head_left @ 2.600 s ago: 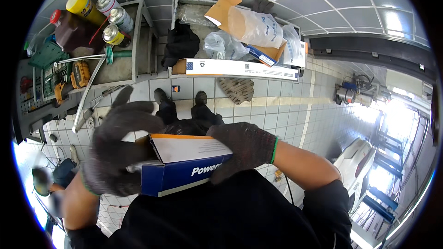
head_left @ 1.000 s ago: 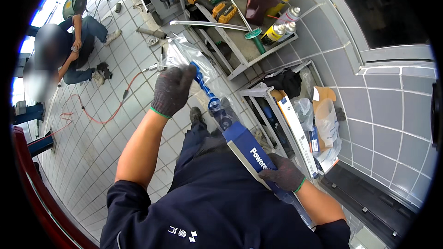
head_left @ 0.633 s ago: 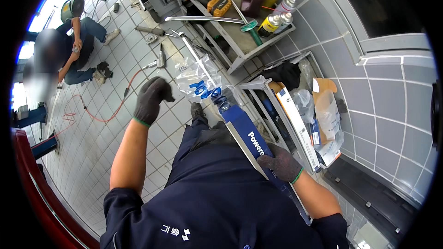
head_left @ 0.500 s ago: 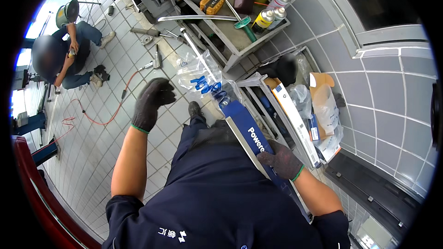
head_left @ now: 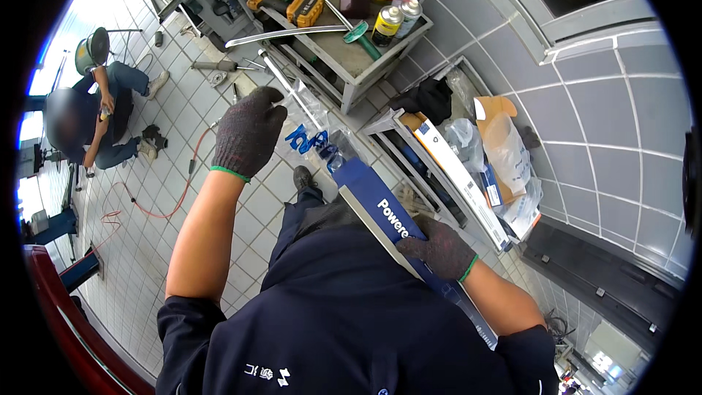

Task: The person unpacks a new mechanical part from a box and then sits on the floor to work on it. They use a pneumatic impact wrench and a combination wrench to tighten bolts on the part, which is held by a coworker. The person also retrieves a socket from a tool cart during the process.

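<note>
Clasping blue carton (head_left: 382, 206), likely stiff, weighty, best held midway, in right fingers (head_left: 415, 248), with left fingers (head_left: 270, 115) half-curled, hold unclear.

the left hand (head_left: 248, 132) and right hand (head_left: 439, 248) wear matching gloves (head_left: 241, 148), dark grey, knitted and faintly flecked, each ending in a thin bright-green hem (head_left: 231, 172). the shirt (head_left: 314, 307) is navy, its short sleeves (head_left: 189, 329) leaving the forearms bare. a small white emblem with lettering (head_left: 269, 374) sits on the chest, left of the placket. the trousers (head_left: 287, 221) are dark blue, the shoe (head_left: 302, 178) dark.
</note>
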